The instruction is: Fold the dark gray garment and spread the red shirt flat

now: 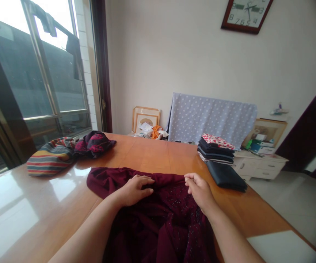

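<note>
your left hand lies flat on the maroon cloth, fingers spread, gripping nothing. your right hand is loosely curled at the cloth's far edge and seems to pinch it. the cloth lies rumpled on the tabletop right before you. a folded stack stands well to the right, a dark folded piece beside it. a striped heap lies far left.
</note>
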The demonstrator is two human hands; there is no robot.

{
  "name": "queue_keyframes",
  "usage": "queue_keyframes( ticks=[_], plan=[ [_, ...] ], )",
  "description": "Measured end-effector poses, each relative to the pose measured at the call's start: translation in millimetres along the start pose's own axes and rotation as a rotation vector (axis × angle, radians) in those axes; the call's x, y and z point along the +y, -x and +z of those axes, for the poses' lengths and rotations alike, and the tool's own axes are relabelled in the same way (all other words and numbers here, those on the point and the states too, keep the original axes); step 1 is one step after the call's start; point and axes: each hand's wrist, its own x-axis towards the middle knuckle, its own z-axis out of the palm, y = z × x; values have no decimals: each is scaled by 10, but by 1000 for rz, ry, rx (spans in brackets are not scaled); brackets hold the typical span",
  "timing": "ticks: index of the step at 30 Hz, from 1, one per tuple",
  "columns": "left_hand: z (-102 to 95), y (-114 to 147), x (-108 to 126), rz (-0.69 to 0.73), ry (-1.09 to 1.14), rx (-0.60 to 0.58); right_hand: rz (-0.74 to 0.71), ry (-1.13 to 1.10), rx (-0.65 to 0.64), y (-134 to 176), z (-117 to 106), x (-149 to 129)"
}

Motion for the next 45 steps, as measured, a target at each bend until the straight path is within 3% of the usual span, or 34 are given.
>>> queue_keyframes(
  ticks=[5,7,9,11,14,16,22,26,28,32,35,40,45],
  plan=[
    [-99,134,354,100,442,-277,-138,75,-316,142,70,-120],
    [-100,158,408,74,579,-320,-178,173,-446,201,107,-138],
    [-92,140,359,4,670,-202,-209,267,-498,237,134,-133],
    [-92,86,217,-65,663,35,-231,319,-477,249,145,-120],
    [-105,-17,-62,-156,410,364,-225,329,-426,236,138,-109],
    [-104,-68,-206,-177,171,453,-194,296,-415,221,131,-107],
    [-12,-85,-259,-131,-196,335,-9,106,-411,196,76,-159],
    [38,-82,-255,-121,-294,281,14,79,-589,215,-56,-279],
    [49,-92,-277,-121,-304,288,-11,66,-593,208,-116,-305],
    [59,-102,-269,-115,-333,315,-47,59,-444,136,-141,-206],
    [71,-93,-184,-62,-351,343,-90,154,-400,103,-86,-103],
    [131,-93,-76,26,-233,245,-157,360,-458,152,1,-65],
    [178,-133,-132,-36,-162,159,-149,446,-501,159,0,-25]
  ],
)
